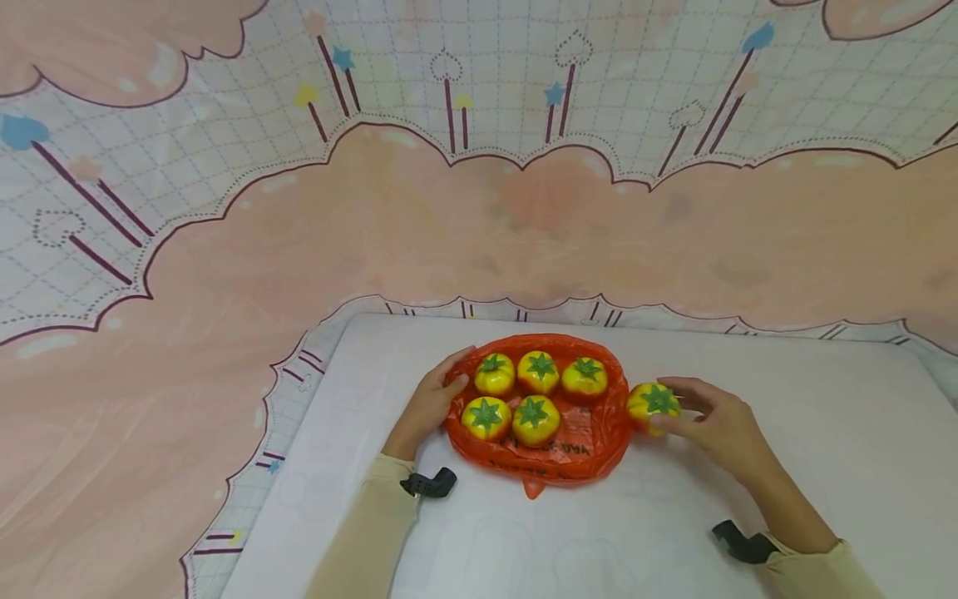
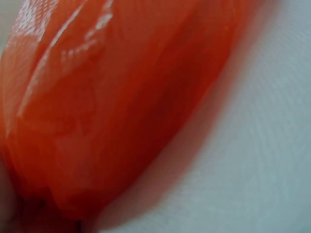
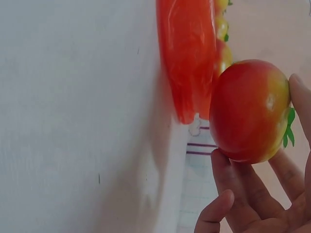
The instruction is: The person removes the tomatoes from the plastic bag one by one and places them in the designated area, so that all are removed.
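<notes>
My right hand (image 1: 714, 424) pinches an artificial tomato (image 1: 651, 409), yellow on top and red below with a green star-shaped leaf. In the right wrist view that tomato (image 3: 250, 111) is above the white surface, between thumb and fingers, just off the end of the red plastic. A round container covered in red plastic bag film (image 1: 580, 453) stands at the middle, and my left hand (image 1: 432, 408) grips its left rim with the thumb over the edge. Inside it sit several matching tomatoes (image 1: 539, 372) in two rows. Red plastic (image 2: 107, 107) fills much of the left wrist view.
The white tabletop (image 1: 808, 374) lies under everything. A red tip of plastic (image 1: 533, 488) sticks out at the container's front. Behind the table hangs a cloth backdrop (image 1: 479, 225) with pink cloud shapes and candle drawings. A dark wrist device (image 1: 430, 483) sits on each arm.
</notes>
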